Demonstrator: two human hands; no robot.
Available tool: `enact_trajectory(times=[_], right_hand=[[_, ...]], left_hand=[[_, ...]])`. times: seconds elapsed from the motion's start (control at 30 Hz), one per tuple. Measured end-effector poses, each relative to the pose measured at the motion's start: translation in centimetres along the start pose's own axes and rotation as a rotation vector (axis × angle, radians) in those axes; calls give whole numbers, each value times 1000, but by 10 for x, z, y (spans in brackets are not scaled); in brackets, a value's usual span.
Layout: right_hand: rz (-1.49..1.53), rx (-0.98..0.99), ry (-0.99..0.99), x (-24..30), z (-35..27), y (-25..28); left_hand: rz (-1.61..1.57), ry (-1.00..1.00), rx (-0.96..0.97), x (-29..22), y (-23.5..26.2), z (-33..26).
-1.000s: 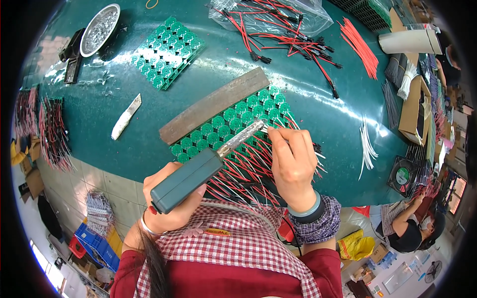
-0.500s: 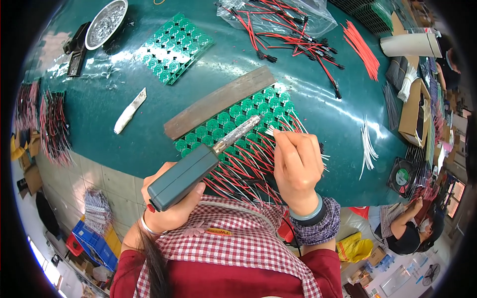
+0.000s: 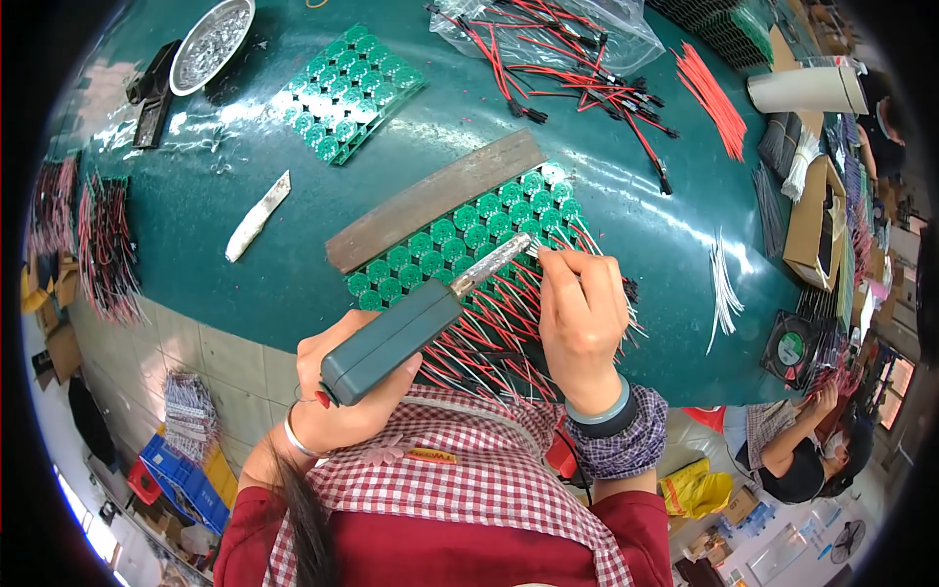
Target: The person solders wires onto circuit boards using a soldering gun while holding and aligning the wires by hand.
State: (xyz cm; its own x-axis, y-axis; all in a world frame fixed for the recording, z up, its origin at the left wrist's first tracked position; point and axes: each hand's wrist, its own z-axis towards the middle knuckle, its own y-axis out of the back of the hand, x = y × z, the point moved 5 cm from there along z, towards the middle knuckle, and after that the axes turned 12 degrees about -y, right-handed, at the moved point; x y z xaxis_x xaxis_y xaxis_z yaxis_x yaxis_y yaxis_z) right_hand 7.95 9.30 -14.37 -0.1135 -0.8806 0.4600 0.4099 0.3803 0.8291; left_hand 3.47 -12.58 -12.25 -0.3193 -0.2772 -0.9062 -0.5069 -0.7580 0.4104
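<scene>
My left hand [image 3: 342, 391] is wrapped round the dark green handle of a soldering iron [image 3: 391, 340]. Its silvery shaft slants up and right over a green circuit board panel [image 3: 421, 259] of round pads, and the tip reaches close to my right fingertips. My right hand [image 3: 585, 313] pinches a thin white wire [image 3: 534, 250] with thumb and forefinger at the panel, its end nearly at the iron's tip. Red, black and white wires [image 3: 489, 342] stick out from the panel's near rows toward me. Along the panel's far edge lies a flat brown bar [image 3: 435, 201].
Another green panel [image 3: 352, 93], a metal bowl [image 3: 213, 46] and a white-wrapped blade-like tool [image 3: 258, 217] lie at the left. Red-black cables [image 3: 587, 88], red wires [image 3: 710, 98], white wires [image 3: 724, 293] and a small fan [image 3: 790, 347] are at the right. Another person [image 3: 812, 450] sits far right.
The soldering iron has moved right with my left hand, so its tip is now nearer the white wire. My right hand has barely shifted.
</scene>
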Motion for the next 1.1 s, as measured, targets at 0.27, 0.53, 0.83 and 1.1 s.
enact_trajectory(times=[0.27,0.53,0.83,1.1], right_hand=[[5,45,10,-2,-2,-1],[13,50,7,-1,-1,-1],[0,16,-7,0,1,1],[3,48,3,-1,-1,0]], left_hand=[[-56,60,9,2,-6,4],[-10,35,16,0,-4,4],[25,16,-7,0,0,-1],[-29,32,-46,4,-1,-6]])
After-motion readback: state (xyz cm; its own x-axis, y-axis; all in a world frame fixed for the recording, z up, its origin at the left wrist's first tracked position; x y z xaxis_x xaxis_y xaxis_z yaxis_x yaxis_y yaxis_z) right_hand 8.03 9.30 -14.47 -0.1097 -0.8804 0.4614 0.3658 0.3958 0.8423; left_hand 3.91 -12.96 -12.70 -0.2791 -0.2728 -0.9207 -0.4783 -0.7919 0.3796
